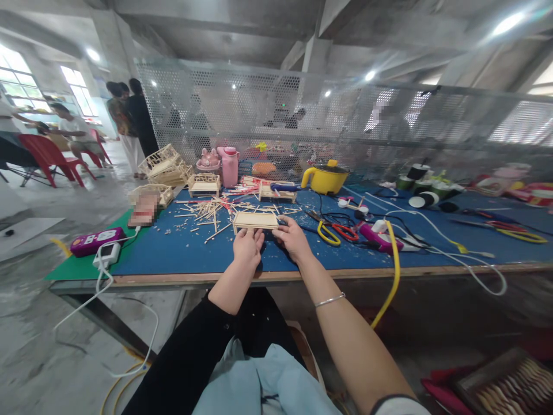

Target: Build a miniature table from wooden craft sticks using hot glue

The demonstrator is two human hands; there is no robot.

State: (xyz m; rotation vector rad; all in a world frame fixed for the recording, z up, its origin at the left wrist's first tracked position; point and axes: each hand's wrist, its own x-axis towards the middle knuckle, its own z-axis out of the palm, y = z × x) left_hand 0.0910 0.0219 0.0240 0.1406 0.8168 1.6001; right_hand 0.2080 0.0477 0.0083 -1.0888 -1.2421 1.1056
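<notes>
A small pale wooden bench-like frame (pixel 256 220) is held just above the blue mat near the front of the table. My left hand (pixel 248 246) grips its lower left part from the front, the fingertips partly hidden beneath it. At the right end, my right hand (pixel 294 237) pinches the frame between thumb and fingers. Loose thin wooden sticks (pixel 216 208) lie scattered behind and left of it. Another small wooden frame (pixel 276 195) stands farther back, with a blue-handled tool (pixel 285 187) across it.
More wooden frames (pixel 162 167) are stacked at the back left, near a pink bottle (pixel 230 167). A yellow pot (pixel 329 177) stands behind. Yellow-handled scissors (pixel 328 234), a purple power strip (pixel 380 237) and cables lie right. A perforated metal screen (pixel 259 104) borders the back.
</notes>
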